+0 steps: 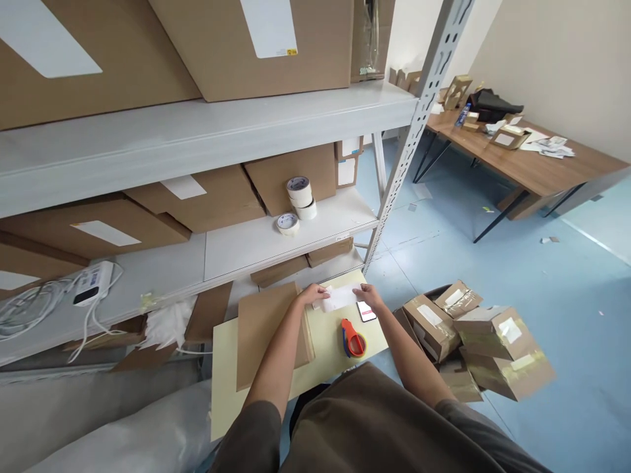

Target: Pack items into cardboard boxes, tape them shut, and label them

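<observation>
My left hand (pixel 314 295) and my right hand (pixel 369 297) pinch opposite ends of a white paper label (pixel 341 298), held over a pale yellow table (pixel 224 368). Its printing is too small to read. Just below the label lies an orange tape dispenser (pixel 353 339) with a roll in it. A phone (pixel 365 311) with a lit screen rests partly under my right hand. Flat cardboard (pixel 266 332) lies on the table to the left, beneath my left forearm.
A grey metal shelf (pixel 296 244) bearing large boxes, tape rolls (pixel 299 192) and a power strip (pixel 93 284) stands close in front. Taped cardboard boxes (pixel 493 332) are heaped on the floor at right. Further back is a brown desk (pixel 537 164) with papers and small boxes.
</observation>
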A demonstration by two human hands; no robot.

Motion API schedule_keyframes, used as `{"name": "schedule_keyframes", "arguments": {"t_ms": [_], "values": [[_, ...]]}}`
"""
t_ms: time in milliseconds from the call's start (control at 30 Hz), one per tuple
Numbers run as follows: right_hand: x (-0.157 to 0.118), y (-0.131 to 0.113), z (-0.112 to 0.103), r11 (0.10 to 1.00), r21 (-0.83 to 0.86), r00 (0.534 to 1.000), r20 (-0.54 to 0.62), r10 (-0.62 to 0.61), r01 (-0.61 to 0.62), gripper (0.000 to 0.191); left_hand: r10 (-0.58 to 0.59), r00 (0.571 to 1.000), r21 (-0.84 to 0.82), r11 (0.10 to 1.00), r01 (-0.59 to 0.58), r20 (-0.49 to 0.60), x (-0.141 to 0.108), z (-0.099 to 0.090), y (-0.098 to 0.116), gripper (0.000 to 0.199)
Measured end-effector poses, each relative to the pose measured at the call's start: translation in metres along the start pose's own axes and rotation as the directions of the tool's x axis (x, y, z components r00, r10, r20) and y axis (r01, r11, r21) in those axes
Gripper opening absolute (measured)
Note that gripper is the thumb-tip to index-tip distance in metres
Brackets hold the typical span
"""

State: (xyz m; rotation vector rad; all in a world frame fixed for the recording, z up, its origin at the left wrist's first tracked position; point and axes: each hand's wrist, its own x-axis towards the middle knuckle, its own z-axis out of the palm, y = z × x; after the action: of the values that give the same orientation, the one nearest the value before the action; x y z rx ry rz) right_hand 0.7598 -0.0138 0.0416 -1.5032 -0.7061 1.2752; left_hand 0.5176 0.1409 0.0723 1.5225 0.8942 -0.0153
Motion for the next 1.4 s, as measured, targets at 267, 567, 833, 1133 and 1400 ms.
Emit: {"name": "schedule_keyframes", "arguments": {"t_ms": [267,567,833,1133,1400], "values": [[-0.007,-0.007,-0.023,0.992,0.123,0.98,-0.197,0.035,-0.011,0.05,-0.023,0.991,-0.048,0.999,0.017,-0.133,-0.002,0.001,0.006,0.05],[-0.033,-0.052,-0.011,0.977,0.21,0.998,0.028,-0.048,0.041,0.032,0.104,0.854,-0.086,0.982,-0.17,-0.51,0.008,0.043,0.019,0.063],[-0.039,-0.089,0.036,0.976,-0.063,0.934,0.31,-0.178,0.207,0.025,0.103,0.938,-0.37,0.9,-0.23,-0.331,-0.092,0.064,0.001,0.073],[-0.06,-0.085,0.154,0.952,-0.053,0.91,0.313,-0.272,0.302,0.038,-0.205,0.674,-0.521,0.797,-0.307,-0.71,-0.19,0.073,-0.035,0.064],[-0.117,-0.069,0.157,0.987,0.063,0.889,0.429,-0.159,0.146,0.034,-0.198,0.586,-0.527,0.709,-0.468,-0.786,-0.209,0.065,-0.003,0.059]]}}
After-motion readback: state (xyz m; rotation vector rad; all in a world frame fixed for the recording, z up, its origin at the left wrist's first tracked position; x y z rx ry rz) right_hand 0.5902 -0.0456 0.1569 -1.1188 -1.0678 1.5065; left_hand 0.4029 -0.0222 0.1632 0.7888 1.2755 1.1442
